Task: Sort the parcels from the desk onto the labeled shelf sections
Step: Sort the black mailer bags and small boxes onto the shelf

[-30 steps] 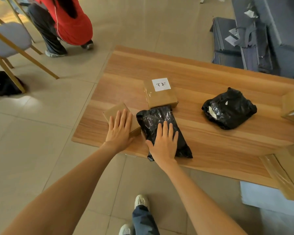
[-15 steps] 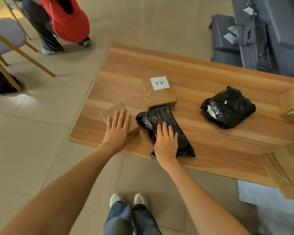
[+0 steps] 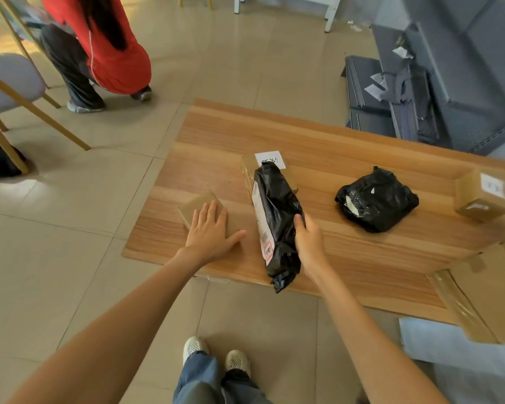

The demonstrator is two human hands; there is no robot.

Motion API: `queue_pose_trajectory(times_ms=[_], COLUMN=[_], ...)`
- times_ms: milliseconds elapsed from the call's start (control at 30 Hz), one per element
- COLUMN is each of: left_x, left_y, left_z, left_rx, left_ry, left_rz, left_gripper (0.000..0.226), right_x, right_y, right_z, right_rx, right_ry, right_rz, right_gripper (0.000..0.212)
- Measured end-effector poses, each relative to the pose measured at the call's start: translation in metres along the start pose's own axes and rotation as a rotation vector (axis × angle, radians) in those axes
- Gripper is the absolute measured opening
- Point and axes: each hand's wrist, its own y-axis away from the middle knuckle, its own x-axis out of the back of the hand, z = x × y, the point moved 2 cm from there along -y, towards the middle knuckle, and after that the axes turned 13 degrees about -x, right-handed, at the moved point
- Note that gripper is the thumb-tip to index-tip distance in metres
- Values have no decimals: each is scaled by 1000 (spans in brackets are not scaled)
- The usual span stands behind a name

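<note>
My right hand point(image 3: 309, 240) grips the long black bag point(image 3: 276, 223) by its right edge, thumb on the near face and fingers curled behind, tipping it up on its side above the desk point(image 3: 347, 252). The bag is crinkled, glossy black plastic, narrow and long, with a white shipping label running down its left face (there is a red-edged stamp near the lower end, its print too small to read). Its loose tail hangs over the desk's near edge. My left hand point(image 3: 209, 230) lies flat with straight fingers, thumb spread out, on a small brown box point(image 3: 196, 206) at the desk's left front corner, holding nothing.

Just behind the raised bag stands a taped cardboard box point(image 3: 247, 170) with a white handwritten slip on top, partly hidden by the bag. Further right lies a second, lumpier black bag point(image 3: 376, 199), well apart, and at the far right edge another cardboard box point(image 3: 484, 196) with a label. My shoes point(image 3: 216, 355) show on the tiled floor point(image 3: 70, 258) below.
</note>
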Motion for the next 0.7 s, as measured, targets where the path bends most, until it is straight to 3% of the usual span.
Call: queue_pose_trajectory(times_ms=[100, 200, 233, 300, 367, 467, 567, 700], left_x=[19, 39, 43, 46, 49, 58, 68, 76], left_y=[-1, 0, 2, 3, 3, -1, -8, -16], left_z=[21, 43, 50, 59, 66, 69, 70, 75], left_rx=[-22, 20, 18, -30, -38, -15, 54, 159], left_ry=[249, 883, 1047, 1212, 1331, 1381, 1347, 1152], left_rz=[125, 79, 46, 5, 6, 84, 195, 319], left_gripper=[89, 81, 72, 30, 15, 19, 49, 60], right_x=[0, 6, 10, 15, 20, 29, 42, 49], right_y=[3, 5, 4, 5, 8, 17, 29, 37], right_z=[-11, -19, -20, -22, -24, -32, -43, -43], right_rx=[-44, -91, -102, -134, -166, -126, -75, 1], right_ry=[-149, -260, -279, -311, -325, -306, -253, -107], right_rz=[-105, -163, -177, -218, -254, -264, -235, -245], right_gripper=[28, 21, 20, 21, 23, 19, 21, 45])
